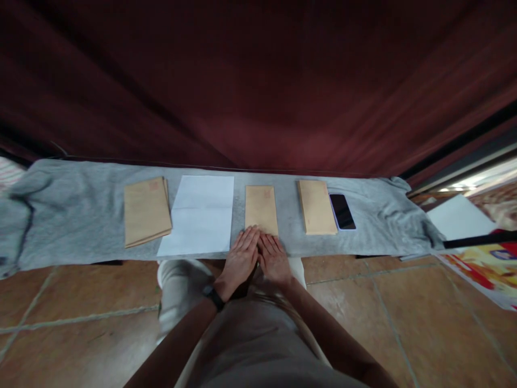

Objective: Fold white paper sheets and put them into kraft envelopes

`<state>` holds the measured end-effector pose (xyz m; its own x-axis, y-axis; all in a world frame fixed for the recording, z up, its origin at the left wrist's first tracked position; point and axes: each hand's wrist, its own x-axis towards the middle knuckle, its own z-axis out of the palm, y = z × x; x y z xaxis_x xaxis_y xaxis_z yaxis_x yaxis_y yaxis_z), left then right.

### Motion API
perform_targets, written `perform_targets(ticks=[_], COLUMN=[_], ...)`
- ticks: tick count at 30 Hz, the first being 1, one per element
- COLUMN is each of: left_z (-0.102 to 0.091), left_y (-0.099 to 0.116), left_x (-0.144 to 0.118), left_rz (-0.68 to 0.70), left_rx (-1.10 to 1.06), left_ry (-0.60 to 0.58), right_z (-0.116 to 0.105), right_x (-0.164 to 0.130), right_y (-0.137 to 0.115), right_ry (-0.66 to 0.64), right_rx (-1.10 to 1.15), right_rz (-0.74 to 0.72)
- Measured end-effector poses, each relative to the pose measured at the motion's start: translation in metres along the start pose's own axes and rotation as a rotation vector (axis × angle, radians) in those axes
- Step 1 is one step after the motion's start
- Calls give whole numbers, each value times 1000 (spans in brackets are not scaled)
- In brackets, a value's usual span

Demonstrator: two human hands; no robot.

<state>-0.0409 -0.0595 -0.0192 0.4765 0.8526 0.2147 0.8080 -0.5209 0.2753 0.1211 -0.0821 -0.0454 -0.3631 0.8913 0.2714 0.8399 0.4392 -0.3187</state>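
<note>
A brown paper envelope [260,207] with a small red print lies flat on a grey cloth, right in front of me. My left hand [243,252] rests flat on its near left edge, fingers stretched out. Beside it, my right hand [273,256] lies flat on the near right part, fingers also straight. The hands touch or nearly touch at the thumbs. Left of them lies a sheet of white paper [202,213] with a faint crease across it. A stack of brown envelopes [317,207] sits to the right, and a smaller pile of envelopes [146,213] lies at the left.
A phone [342,212] with a dark screen lies against the right stack. The grey cloth [81,215] covers a narrow table. A dark red curtain [258,97] hangs behind it. At the right are a white sheet [460,216] and a colourful printed packet [484,269].
</note>
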Motion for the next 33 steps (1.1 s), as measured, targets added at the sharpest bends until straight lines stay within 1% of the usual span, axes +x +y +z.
perform_targets(ticks=[3,6,8,11,14,17,20,24,26,29,31,33], left_z=[6,14,18,20,18,14,13,14,14,11,8,4], left_y=[3,0,-7,-23,-37,-42,-36,-26,-24,-25,-25,-24], left_x=[23,46,58,71,78,75,58,28,21,23,29,35], left_rz=[52,43,22,-21,-109,-209,-341,-620,-748,-859,-886,-882], left_rx=[-52,-67,-68,-66,-93,-215,-464,-849,-993,-1074,-1092,-1124], left_ry=[-37,-70,-72,-64,-39,25,101,186,226,258,228,178], right_z=[8,14,13,9,4,1,0,-1,-2,-3,-4,-4], right_x=[-3,-2,0,2,2,2,3,3,3,2,2,2], right_y=[2,2,2,1,-1,-1,-2,-2,-3,-3,-4,-6], right_ry=[44,81,80,66,60,51,35,17,16,14,13,16], right_rx=[-21,-40,-52,-61,-57,-40,-21,2,6,18,28,36], right_rz=[-2,-2,1,6,9,11,15,25,33,31,32,49])
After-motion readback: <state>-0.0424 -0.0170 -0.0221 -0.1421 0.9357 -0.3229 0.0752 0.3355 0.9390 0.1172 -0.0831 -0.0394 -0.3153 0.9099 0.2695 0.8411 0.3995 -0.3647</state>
